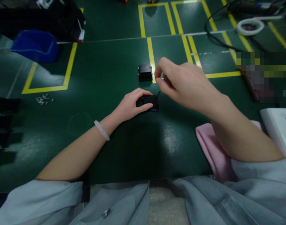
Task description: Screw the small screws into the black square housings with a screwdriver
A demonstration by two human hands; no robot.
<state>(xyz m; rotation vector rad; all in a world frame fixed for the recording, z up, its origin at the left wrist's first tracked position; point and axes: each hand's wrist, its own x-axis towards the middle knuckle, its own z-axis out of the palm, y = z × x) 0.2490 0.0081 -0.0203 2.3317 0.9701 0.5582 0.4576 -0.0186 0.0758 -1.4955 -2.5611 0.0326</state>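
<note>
Left hand (131, 104): closed around a small black box (151, 102), pressing it onto the green counter (110, 75).
Right hand (178, 82): fingers pinched on a thin dark tool (165, 82), tip just above the box.
Second black box (145, 72): behind, apart.

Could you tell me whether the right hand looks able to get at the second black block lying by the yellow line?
Probably yes: the right hand hovers just beside that black block, with bare green mat between them, though its fingers already pinch a thin tool.
</note>
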